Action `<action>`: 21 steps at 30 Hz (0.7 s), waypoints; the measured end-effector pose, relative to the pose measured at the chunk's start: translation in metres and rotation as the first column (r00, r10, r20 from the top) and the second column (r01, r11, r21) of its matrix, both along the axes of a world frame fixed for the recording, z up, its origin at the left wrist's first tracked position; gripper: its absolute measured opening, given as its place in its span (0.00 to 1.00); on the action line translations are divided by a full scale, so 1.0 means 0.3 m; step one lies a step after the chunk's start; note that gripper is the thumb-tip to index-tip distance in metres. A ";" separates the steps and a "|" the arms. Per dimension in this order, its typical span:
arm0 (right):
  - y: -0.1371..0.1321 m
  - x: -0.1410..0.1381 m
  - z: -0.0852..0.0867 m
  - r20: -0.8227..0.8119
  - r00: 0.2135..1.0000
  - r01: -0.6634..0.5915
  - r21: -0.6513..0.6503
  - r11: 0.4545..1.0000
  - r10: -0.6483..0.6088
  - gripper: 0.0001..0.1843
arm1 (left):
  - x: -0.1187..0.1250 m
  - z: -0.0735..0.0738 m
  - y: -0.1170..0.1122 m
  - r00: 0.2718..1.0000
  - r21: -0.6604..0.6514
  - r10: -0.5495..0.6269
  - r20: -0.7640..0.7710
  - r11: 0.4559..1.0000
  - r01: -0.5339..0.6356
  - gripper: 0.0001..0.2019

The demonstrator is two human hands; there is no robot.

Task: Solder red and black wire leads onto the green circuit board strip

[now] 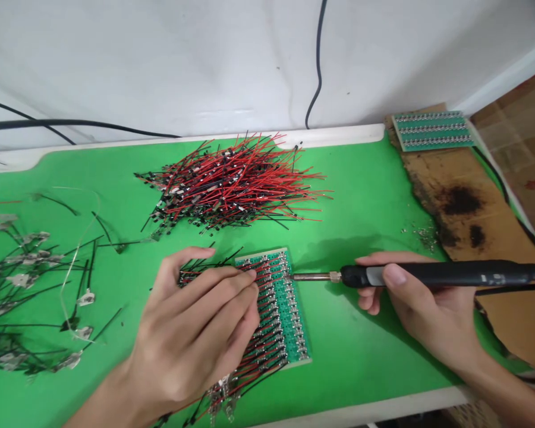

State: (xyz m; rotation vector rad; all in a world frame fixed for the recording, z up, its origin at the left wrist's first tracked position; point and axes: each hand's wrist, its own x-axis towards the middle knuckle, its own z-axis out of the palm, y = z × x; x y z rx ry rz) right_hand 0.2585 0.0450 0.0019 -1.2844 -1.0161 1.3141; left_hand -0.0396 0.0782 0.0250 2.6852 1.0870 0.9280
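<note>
Black and grey in colour, a soldering iron lies in my right hand, thumb on top and fingers curled below. Its metal tip points left and meets the right part of a green circuit board. The board lies on the green mat with rows of silver solder points. Red and black wires run leftward from one row. My left hand is over the board's left side, its fingers bunched together with the fingertips on a red wire near the top. The palm hides part of the wires.
Behind the board lies a heap of red and black wires with small parts. More black-wired pieces are scattered at left. At right, scorched cardboard carries another green board; solder bits lie beside it. Black cables hang along the wall.
</note>
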 end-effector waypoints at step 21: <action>-0.007 0.004 0.005 0.005 1.000 0.027 -0.039 0.999 -0.027 0.10 | 0.004 0.006 -0.006 1.000 0.011 0.010 -0.027 1.000 -0.010 0.07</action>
